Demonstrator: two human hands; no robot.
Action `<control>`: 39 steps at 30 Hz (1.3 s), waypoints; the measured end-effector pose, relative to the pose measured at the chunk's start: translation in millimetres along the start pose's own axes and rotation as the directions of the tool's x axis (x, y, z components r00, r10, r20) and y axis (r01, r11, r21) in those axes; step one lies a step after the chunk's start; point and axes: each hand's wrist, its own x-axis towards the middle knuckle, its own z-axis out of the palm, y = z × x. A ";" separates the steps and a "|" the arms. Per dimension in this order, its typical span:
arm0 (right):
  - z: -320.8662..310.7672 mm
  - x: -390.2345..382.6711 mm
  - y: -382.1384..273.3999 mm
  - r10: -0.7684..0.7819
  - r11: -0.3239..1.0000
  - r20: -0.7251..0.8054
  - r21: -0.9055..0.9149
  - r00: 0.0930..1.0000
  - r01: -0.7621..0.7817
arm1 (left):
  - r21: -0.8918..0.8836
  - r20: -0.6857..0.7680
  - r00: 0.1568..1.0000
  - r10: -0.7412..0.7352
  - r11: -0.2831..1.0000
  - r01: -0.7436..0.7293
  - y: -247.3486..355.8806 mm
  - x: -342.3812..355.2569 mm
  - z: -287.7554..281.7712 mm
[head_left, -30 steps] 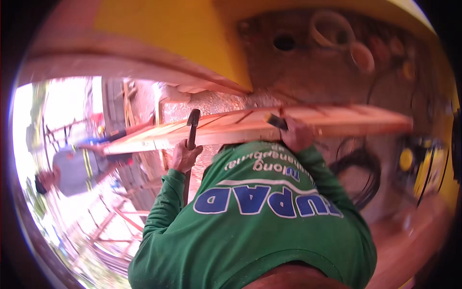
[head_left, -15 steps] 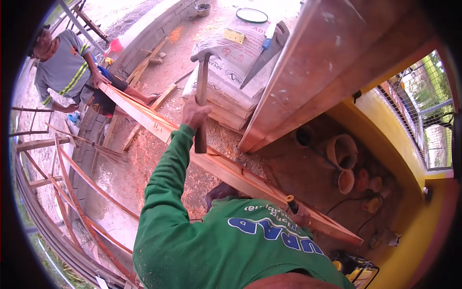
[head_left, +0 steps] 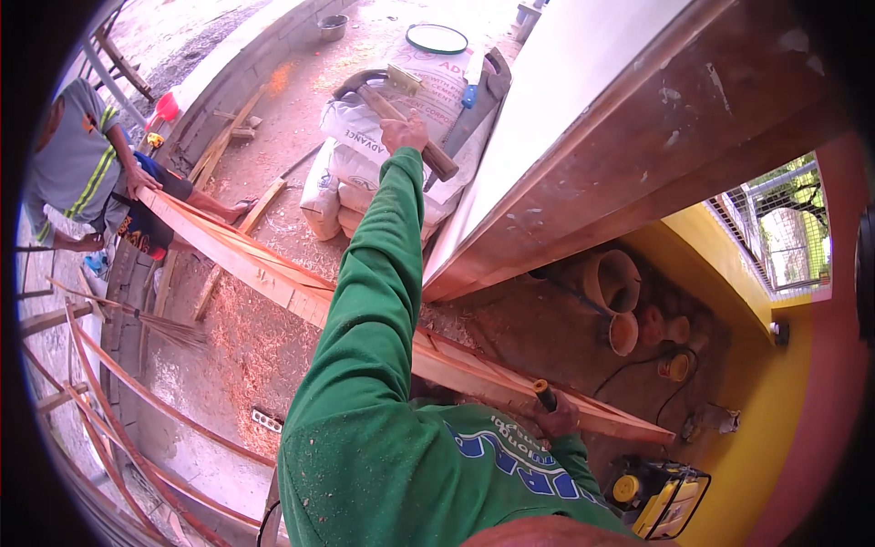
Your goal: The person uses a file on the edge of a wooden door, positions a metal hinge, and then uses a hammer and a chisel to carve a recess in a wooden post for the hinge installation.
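Stretched far out over the stacked sacks (head_left: 365, 169), my left hand (head_left: 404, 135) grips a hammer (head_left: 387, 108) by its wooden handle. The hammer head lies close to a brass-coloured hinge (head_left: 405, 80) on top of the sacks; whether they touch I cannot tell. My right hand (head_left: 558, 416) is closed around a dark-handled tool with a tan end (head_left: 545, 394), by the near right part of a long wooden board (head_left: 474, 376). The tool's lower part is hidden. My left sleeve covers the board's middle.
A person (head_left: 77, 169) at the left holds the board's far end. A handsaw (head_left: 474, 114) and a round mirror-like disc (head_left: 437, 38) lie on the sacks. A large brown panel (head_left: 629, 128) stands at the right. Buckets (head_left: 612, 281), a broom (head_left: 173, 326) and a power strip (head_left: 267, 419) lie around.
My left hand has carried the hammer from above the board forward and right to the sacks. My right hand stays at the board with its tool. The whole view has shifted somewhat.
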 end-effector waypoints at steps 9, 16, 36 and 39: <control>4.7 3.6 12.7 -0.171 0.985 -0.059 -0.031 0.983 0.169 | 0.202 0.216 0.973 0.088 0.970 -0.132 -21.1 -25.7 -39.6; -5.0 23.1 33.4 -0.279 0.958 0.230 0.006 0.932 0.285 | 0.217 0.314 0.699 0.643 0.668 -0.712 -89.2 -222.8 -121.8; -40.0 36.7 169.3 -0.558 0.829 0.462 0.269 0.689 0.491 | 0.625 0.352 0.851 0.391 0.578 -0.524 -169.5 -463.9 -68.2; -37.4 31.6 175.8 -0.589 0.808 0.410 0.272 0.697 0.523 | 0.637 0.335 0.857 0.392 0.576 -0.512 -163.8 -516.2 -53.0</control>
